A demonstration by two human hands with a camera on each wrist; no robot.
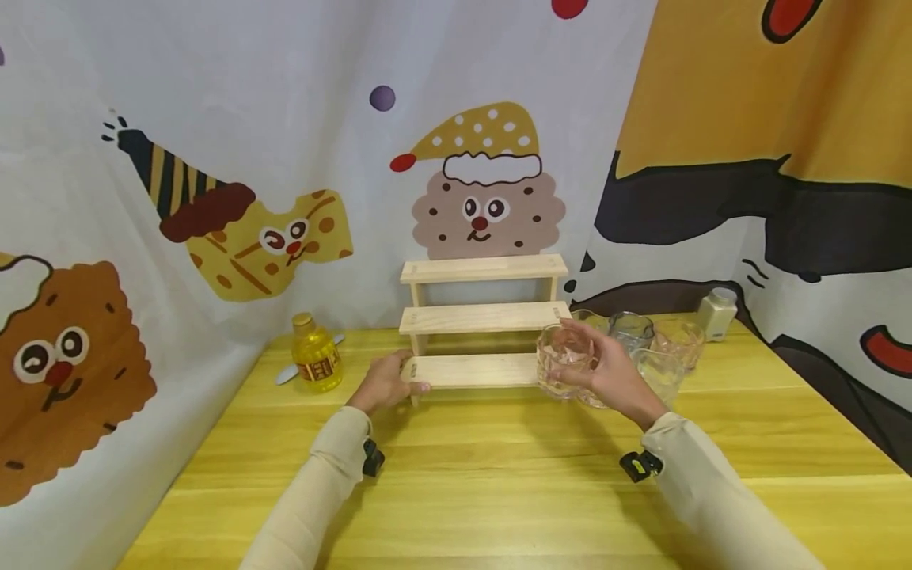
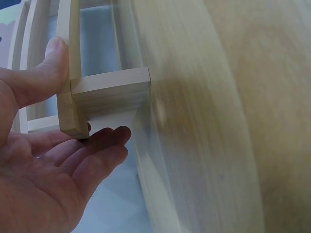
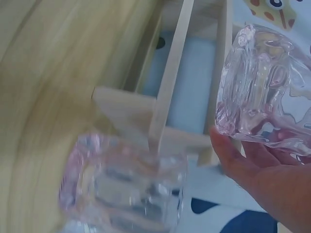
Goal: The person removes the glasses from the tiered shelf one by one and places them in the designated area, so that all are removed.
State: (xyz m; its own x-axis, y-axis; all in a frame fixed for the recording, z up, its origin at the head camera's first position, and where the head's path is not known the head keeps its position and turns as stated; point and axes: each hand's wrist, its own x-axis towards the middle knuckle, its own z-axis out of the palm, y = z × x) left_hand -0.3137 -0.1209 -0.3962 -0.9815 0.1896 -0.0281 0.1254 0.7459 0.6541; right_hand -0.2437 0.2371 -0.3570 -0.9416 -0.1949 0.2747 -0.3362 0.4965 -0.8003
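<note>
A three-tier wooden step rack [image 1: 484,318] stands on the table near the patterned cloth. My left hand [image 1: 388,384] grips the left end of its lowest board; in the left wrist view the thumb [image 2: 57,60] lies on one side of the board and the fingers [image 2: 99,162] on the other. A clear pinkish drinking glass [image 1: 559,360] is in my right hand [image 1: 620,380], held at the right end of the lowest board. In the right wrist view, a second pinkish glass [image 3: 126,189] stands on the table below the held glass [image 3: 262,87], beside the rack.
Right of the rack are a grey glass [image 1: 632,327], a pink glass [image 1: 682,342] and a clear glass [image 1: 661,372]. Behind them stands a lidded jar [image 1: 716,314]. A yellow oil bottle [image 1: 316,360] and a spoon [image 1: 287,374] sit at the left. Cloth hangs behind the table.
</note>
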